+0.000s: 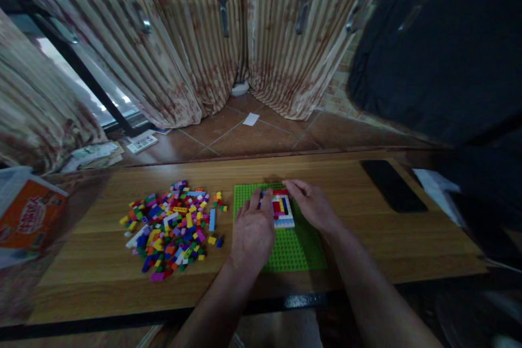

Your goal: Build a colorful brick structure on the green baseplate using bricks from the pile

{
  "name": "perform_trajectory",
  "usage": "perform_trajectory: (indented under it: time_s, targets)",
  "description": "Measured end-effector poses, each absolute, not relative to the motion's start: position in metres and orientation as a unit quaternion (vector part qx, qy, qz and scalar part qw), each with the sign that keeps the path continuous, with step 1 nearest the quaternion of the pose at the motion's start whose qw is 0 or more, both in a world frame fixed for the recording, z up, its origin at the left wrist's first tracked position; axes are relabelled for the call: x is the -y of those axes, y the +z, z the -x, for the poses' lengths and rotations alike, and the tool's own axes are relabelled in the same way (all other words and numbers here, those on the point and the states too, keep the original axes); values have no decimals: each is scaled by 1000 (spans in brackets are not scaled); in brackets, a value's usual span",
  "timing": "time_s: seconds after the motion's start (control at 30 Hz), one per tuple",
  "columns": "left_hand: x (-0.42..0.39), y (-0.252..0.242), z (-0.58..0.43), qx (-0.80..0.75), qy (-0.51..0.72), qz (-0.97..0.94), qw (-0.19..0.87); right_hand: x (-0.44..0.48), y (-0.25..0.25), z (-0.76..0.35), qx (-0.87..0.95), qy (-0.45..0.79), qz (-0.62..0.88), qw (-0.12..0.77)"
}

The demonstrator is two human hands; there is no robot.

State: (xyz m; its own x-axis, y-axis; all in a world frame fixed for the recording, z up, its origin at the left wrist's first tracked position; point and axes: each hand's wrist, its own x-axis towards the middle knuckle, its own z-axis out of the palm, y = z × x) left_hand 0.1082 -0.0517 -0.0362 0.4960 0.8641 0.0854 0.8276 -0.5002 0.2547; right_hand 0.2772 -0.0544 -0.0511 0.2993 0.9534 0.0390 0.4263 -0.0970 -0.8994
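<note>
A green studded baseplate (pixel 291 253) lies on the wooden table, bearing a small flat build of toy building bricks (pixel 284 222). White and pale blue bricks edge the build, with red, yellow and dark blue ones inside. My left hand (pixel 253 232) rests palm down over its left side, fingers stretched forward and slightly apart. At the far right corner is my right hand (pixel 313 204), its fingers drawn together beside a red brick row (pixel 280 192). Whatever those fingertips hold, if anything, is hidden. The left hand covers part of the build.
Left of the baseplate spreads a loose pile of coloured bricks (pixel 173 225). A black phone (pixel 393 186) lies on the table (pixel 350 174) at right. An orange-labelled tub (pixel 30 212) stands at far left. Striped curtains (pixel 183 65) hang behind the table.
</note>
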Motion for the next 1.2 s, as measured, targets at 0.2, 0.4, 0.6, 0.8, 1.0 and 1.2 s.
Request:
perform_trajectory:
  time_s: [0.2,0.4,0.6,0.8,1.0,1.2]
  targets:
    - [53,-41,-106,-490,147,-852,111,52,-52,-274,482,288,708,429]
    - [59,-36,-109,-503,124,-848,114,53,-49,-268,500,255,740,370]
    - [63,-35,-113,-510,115,-846,111,54,-53,-271,490,268,733,389]
    - [62,-36,-107,-501,152,-841,139,54,-56,-276,511,234,757,333]
    - [56,-30,-88,-466,234,-835,177,56,-54,-281,530,156,780,295]
    - [28,-14,-47,-536,260,-781,187,58,-42,-265,467,79,811,343]
